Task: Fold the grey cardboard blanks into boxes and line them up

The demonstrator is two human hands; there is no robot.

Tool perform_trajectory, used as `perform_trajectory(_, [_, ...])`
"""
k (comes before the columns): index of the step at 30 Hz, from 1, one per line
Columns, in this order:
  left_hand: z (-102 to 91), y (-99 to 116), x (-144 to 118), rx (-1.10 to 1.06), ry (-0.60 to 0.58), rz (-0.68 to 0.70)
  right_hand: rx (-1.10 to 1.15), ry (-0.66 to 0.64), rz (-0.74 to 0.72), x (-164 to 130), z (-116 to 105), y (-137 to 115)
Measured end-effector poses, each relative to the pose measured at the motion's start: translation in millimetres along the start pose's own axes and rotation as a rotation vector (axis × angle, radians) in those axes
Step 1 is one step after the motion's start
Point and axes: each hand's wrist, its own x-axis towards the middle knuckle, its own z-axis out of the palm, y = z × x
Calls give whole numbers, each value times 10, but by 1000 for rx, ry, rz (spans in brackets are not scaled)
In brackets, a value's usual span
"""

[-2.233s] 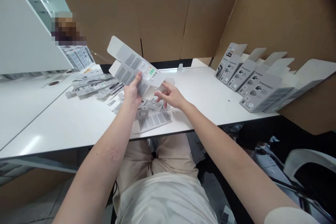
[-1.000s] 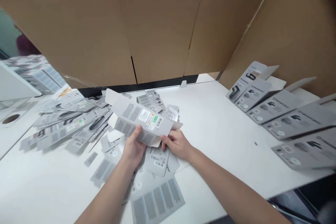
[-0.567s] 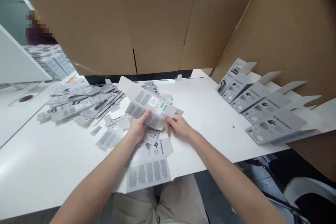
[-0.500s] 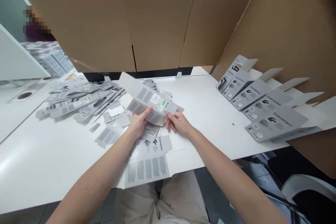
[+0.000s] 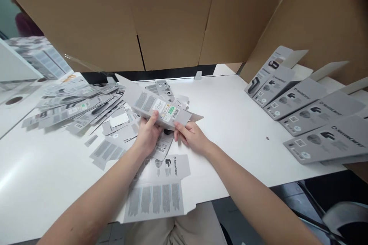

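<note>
1 white bench (image 5: 235, 122) carries everything. 5 folded grey cartons (image 5: 304, 111) lie overlapping, well right of the fingers; a loose heap of flat blanks (image 5: 74, 107), too tangled to count, spreads left. 1 carton blank (image 5: 156, 108) sits just above the bench, pinched by left hand (image 5: 148, 136) and right hand (image 5: 191, 138), thumbs on top. It looks light, thin, bendable; best gripped along its creased edges.
</note>
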Motion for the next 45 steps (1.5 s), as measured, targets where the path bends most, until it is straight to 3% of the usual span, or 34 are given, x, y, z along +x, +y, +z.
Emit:
perform_trajectory(6, [-39, 48, -29, 60, 22, -31, -143, -79, -30, -28, 69, 40])
perform_trajectory(9, [-93, 139, 6, 41, 76, -57, -91, -82, -39, -19, 85, 72])
perform_trajectory(16, [-278, 328, 58, -68, 155, -96, -13, 171, -73, 51, 49, 83])
perform_trajectory(19, [-287, 326, 48, -59, 99, -138, 35, 238, -62, 81, 20, 81])
perform_trajectory(26, [-197, 279, -35, -106, -42, -217, 124, 224, -16, 94, 0, 19])
perform_trajectory(38, [-201, 234, -81, -52, -247, -273, -104, 110, -27, -17, 28, 72])
perform_trajectory(45, [-157, 141, -134, 113, -235, -332, 62, 49, -11, -72, 46, 120])
